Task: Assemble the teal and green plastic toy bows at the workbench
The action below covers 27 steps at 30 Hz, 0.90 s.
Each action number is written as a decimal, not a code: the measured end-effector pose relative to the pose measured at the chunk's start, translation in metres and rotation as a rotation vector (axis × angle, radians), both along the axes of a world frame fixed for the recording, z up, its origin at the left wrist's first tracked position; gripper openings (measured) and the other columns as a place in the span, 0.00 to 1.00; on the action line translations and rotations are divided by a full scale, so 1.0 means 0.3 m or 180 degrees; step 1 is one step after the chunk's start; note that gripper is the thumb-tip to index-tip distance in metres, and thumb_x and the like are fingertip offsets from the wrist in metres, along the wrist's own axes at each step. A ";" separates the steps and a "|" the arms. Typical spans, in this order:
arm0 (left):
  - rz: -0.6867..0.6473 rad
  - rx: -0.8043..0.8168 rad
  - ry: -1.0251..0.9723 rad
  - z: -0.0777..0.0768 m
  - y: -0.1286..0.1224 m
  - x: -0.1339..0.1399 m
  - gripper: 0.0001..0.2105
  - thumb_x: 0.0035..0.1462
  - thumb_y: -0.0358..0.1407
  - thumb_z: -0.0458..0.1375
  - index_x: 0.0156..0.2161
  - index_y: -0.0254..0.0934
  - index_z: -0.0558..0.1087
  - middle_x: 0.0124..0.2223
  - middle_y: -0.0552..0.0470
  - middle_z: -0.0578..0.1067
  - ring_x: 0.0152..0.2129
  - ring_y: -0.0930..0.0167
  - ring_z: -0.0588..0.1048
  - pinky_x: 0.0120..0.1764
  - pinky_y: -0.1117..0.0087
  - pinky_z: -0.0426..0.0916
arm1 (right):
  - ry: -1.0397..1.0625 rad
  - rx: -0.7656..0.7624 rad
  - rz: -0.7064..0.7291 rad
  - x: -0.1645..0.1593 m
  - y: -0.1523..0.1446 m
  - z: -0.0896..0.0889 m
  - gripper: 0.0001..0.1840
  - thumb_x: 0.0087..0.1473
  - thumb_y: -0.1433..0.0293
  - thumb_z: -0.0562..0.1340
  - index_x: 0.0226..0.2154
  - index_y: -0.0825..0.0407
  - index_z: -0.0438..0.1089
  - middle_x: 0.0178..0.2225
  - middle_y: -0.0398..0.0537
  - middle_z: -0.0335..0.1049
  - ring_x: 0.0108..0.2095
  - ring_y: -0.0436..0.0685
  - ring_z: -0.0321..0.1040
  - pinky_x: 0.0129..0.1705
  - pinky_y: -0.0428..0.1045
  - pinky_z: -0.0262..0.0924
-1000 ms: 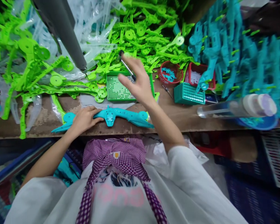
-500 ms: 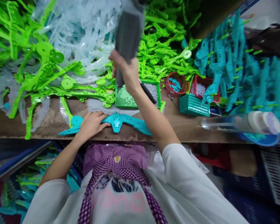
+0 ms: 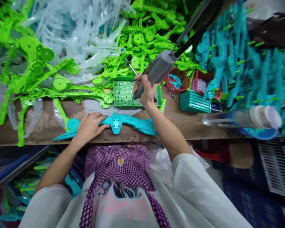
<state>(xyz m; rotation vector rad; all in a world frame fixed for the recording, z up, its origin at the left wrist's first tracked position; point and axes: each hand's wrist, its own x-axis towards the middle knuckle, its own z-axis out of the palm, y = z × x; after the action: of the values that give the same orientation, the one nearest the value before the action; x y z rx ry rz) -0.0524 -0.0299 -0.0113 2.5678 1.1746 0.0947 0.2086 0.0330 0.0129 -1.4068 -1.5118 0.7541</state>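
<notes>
A turquoise bow-shaped plastic part (image 3: pixel 137 123) lies along the front of the bench. My left hand (image 3: pixel 89 126) grips its left arm, fingers over the top and thumb beside the raised centre piece. Above the green tray, my right hand (image 3: pixel 147 91) is closed round a grey electric screwdriver (image 3: pixel 160 68), its cord end tilted up to the right and its tip low over the tray. A metal rod with a black end (image 3: pixel 129 59) sticks out past the same fingers. The green perforated tray (image 3: pixel 115 95) holds many small silvery screws, partly hidden by my hand.
Lime-green parts (image 3: pixel 59 84) and clear plastic pieces (image 3: pixel 80 31) are heaped behind. To the right are red baskets (image 3: pixel 188 84), a teal basket (image 3: pixel 194 101), a clear bottle (image 3: pixel 235 117) lying across a blue dish, and stacked turquoise parts (image 3: pixel 237 63). The bench edge (image 3: pixel 180 137) runs close in front.
My right hand has swung right and toward me, tilting the screwdriver from near upright to a slant with its tip over the tray. My left hand still holds the bow-shaped part.
</notes>
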 end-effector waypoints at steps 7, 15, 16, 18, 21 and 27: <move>0.0011 0.0000 0.0040 0.005 0.003 0.001 0.23 0.61 0.50 0.55 0.54 0.37 0.73 0.46 0.42 0.77 0.43 0.57 0.74 0.45 0.57 0.65 | 0.0258 0.0079 -0.0320 -0.024 -0.009 -0.004 0.38 0.55 0.38 0.44 0.45 0.49 0.70 0.24 0.43 0.64 0.25 0.53 0.69 0.27 0.51 0.66; 0.0012 0.0025 -0.0003 -0.003 0.003 0.002 0.23 0.60 0.49 0.56 0.54 0.37 0.74 0.46 0.42 0.77 0.43 0.57 0.74 0.46 0.58 0.65 | 0.0816 0.0169 -0.0308 -0.025 -0.006 0.005 0.32 0.53 0.39 0.51 0.37 0.49 0.70 0.19 0.39 0.59 0.22 0.52 0.67 0.24 0.49 0.64; 0.0012 0.0019 -0.0010 -0.002 0.004 0.002 0.23 0.60 0.49 0.57 0.54 0.37 0.73 0.46 0.42 0.77 0.43 0.57 0.74 0.46 0.58 0.65 | 0.0939 0.0267 -0.0320 -0.025 -0.009 0.018 0.31 0.53 0.39 0.52 0.36 0.48 0.69 0.18 0.38 0.58 0.21 0.51 0.66 0.23 0.49 0.63; 0.0020 -0.0006 -0.0026 -0.001 0.004 0.002 0.23 0.60 0.49 0.57 0.54 0.37 0.73 0.46 0.41 0.77 0.44 0.57 0.74 0.46 0.58 0.65 | 0.1230 0.0522 -0.0409 -0.026 -0.026 0.057 0.29 0.50 0.39 0.55 0.33 0.48 0.68 0.17 0.36 0.56 0.18 0.49 0.62 0.21 0.47 0.59; 0.0029 -0.0054 -0.0058 -0.002 0.006 0.001 0.23 0.60 0.49 0.57 0.55 0.37 0.73 0.47 0.41 0.77 0.44 0.57 0.74 0.46 0.58 0.65 | 0.1737 0.0746 -0.0441 -0.034 -0.090 0.126 0.29 0.46 0.39 0.59 0.29 0.48 0.65 0.14 0.33 0.53 0.13 0.46 0.57 0.16 0.45 0.52; 0.0026 -0.0087 -0.0050 -0.012 0.012 0.000 0.23 0.60 0.48 0.58 0.54 0.37 0.74 0.47 0.41 0.76 0.45 0.57 0.74 0.45 0.60 0.65 | 0.2005 0.0158 0.0193 -0.078 -0.233 0.135 0.32 0.40 0.36 0.60 0.27 0.49 0.66 0.13 0.33 0.56 0.12 0.47 0.57 0.14 0.45 0.54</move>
<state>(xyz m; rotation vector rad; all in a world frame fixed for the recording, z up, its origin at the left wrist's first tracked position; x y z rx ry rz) -0.0525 -0.0263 -0.0149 2.5341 1.1729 0.0998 0.1851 -0.0369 0.0534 -0.9580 -1.0683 1.0676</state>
